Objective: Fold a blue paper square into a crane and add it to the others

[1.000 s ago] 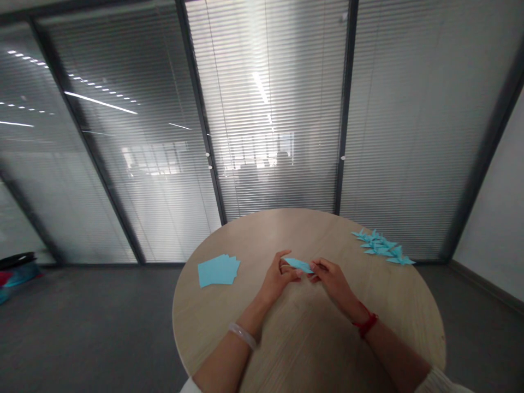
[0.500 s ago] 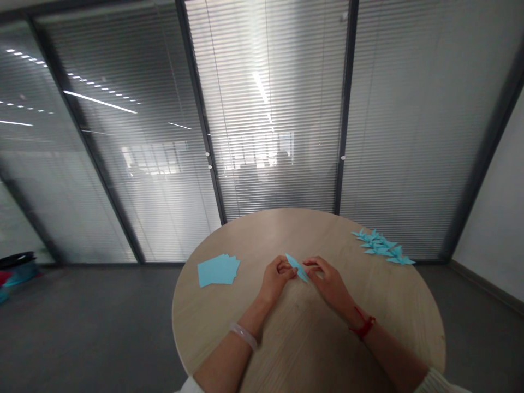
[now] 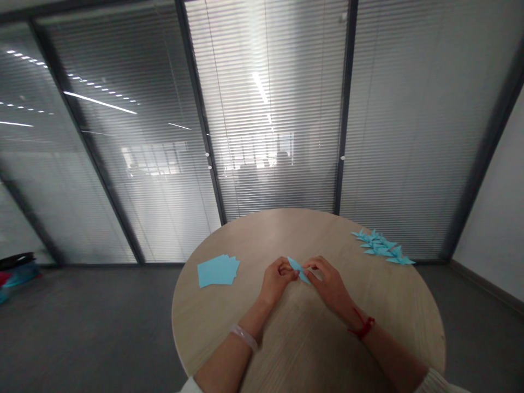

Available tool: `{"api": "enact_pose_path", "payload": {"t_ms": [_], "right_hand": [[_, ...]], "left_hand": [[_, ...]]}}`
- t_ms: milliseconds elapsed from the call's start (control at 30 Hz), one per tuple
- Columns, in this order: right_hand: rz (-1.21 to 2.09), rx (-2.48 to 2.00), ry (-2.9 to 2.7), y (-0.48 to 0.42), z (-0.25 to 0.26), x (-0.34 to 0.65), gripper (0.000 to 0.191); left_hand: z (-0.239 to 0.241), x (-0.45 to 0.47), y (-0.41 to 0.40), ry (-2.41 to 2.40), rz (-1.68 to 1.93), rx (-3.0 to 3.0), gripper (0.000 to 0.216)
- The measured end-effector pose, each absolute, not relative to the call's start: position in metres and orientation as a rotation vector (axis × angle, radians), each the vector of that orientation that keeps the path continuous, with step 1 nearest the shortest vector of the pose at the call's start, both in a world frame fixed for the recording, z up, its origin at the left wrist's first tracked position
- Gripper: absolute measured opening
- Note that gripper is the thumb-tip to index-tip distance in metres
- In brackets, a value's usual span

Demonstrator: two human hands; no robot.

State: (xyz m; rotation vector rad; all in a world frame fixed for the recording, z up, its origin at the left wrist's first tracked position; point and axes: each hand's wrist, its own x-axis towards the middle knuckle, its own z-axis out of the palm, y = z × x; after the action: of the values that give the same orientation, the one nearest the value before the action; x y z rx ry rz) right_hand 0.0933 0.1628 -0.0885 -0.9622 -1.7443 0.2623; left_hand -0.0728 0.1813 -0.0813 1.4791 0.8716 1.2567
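A small folded piece of light blue paper is held just above the middle of the round wooden table. My left hand pinches its left side with curled fingers. My right hand pinches its right side, fingers bent over it. The paper's pointed end sticks up between the two hands. A pale bracelet is on my left wrist and a red cord on my right wrist.
A stack of flat light blue paper squares lies on the table's left part. Several folded blue paper pieces lie in a cluster at the far right edge. Glass walls with blinds stand behind the table.
The paper has turned from lying nearly flat and wide between my hands to a narrower piece tilted up. Both hands have drawn closer together around it.
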Motion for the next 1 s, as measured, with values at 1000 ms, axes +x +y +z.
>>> {"api": "enact_pose_path", "payload": {"t_ms": [1000], "right_hand": [[0.081, -0.995, -1.804, 0.1627, -0.0919, 0.0916, 0.007]], "left_hand": [[-0.0863, -0.0696, 0.1806, 0.963, 1.191, 1.566, 0.015]]}}
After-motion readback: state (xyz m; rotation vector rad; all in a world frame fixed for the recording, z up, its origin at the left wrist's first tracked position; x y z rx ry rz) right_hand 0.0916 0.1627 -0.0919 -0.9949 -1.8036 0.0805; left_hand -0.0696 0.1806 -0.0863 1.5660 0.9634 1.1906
